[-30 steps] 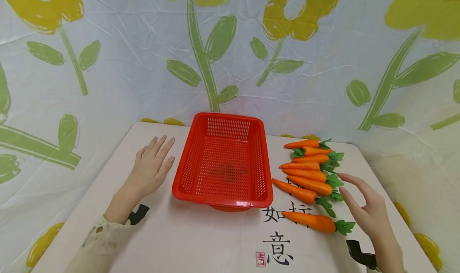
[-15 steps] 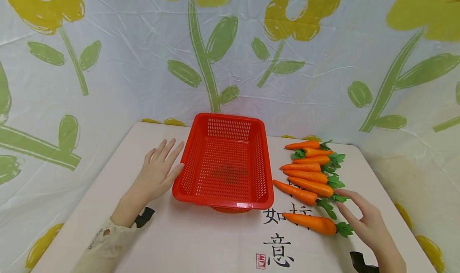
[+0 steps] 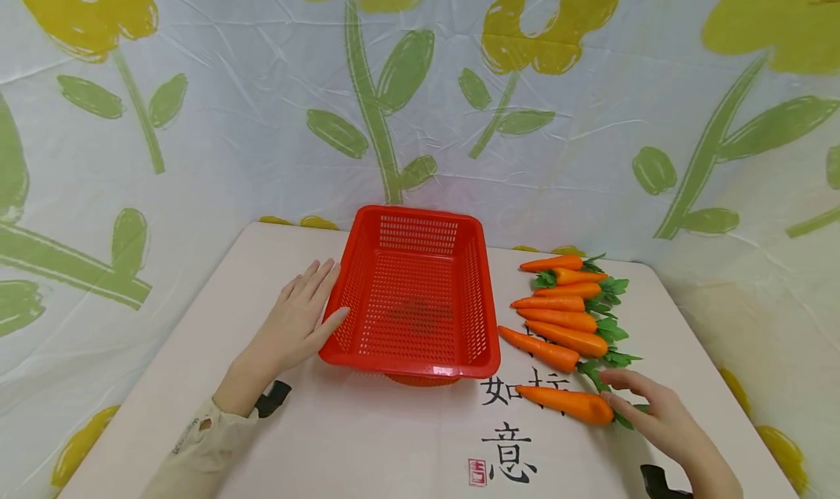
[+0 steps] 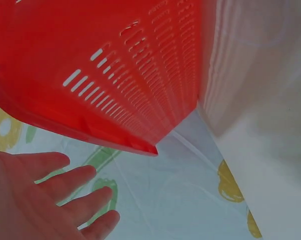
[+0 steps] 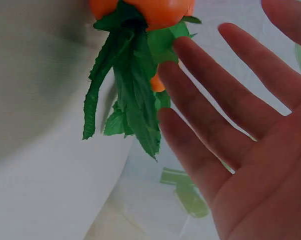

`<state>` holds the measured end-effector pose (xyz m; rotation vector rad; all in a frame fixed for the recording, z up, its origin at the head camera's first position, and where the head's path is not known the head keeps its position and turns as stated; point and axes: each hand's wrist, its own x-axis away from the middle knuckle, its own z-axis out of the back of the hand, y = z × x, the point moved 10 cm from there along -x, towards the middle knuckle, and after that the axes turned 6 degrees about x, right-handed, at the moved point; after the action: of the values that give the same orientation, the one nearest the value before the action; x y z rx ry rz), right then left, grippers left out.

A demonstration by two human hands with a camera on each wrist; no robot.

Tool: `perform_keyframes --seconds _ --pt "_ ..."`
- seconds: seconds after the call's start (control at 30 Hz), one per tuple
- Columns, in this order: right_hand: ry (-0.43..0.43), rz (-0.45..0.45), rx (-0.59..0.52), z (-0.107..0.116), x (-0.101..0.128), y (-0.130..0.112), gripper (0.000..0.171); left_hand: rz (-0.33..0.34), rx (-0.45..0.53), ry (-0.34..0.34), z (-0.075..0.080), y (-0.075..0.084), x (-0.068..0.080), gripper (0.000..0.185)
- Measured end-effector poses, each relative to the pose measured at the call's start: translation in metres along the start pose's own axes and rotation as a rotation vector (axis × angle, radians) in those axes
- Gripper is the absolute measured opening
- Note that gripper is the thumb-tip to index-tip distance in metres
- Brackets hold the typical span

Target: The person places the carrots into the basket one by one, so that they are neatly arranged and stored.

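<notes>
— Looking down, what's hard to see?

— My right wrist view cuts off nearly all of the carrot point(image 5: 150, 10); only its orange end and green leaves point(image 5: 128, 85) show. My left wrist view shows just the basket point(image 4: 115, 65) wall from below.

— Where's the carrot?

— Nearest me on the counter point(image 3: 367, 441), right of the basket point(image 3: 413, 302), apart from the other carrots point(image 3: 564, 306). My right hand point(image 3: 650, 415) lies at its leafy end, fingers straight, fingertips touching the carrot point(image 3: 564, 403); no grip.

— And the left hand?

— My left hand point(image 3: 298, 324) lies flat and relaxed, fingers against the basket's left side.
</notes>
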<state>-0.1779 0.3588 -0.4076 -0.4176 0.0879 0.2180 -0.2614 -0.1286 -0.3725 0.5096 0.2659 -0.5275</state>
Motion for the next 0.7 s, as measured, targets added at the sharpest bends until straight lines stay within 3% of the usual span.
perform_keyframes --seconds 0.27,0.4,0.7 --pt "-0.024 0.043 0.004 -0.010 0.003 0.001 0.045 0.001 0.019 -0.056 -0.011 0.004 0.001 0.080" --pt "-0.064 -0.017 -0.004 -0.016 0.003 0.006 0.045 -0.002 0.012 -0.069 -0.017 0.003 -0.001 0.083" --pt "-0.246 -0.156 -0.008 -0.034 -0.003 0.022 0.045 0.037 0.034 -0.131 -0.025 0.001 -0.001 0.089"
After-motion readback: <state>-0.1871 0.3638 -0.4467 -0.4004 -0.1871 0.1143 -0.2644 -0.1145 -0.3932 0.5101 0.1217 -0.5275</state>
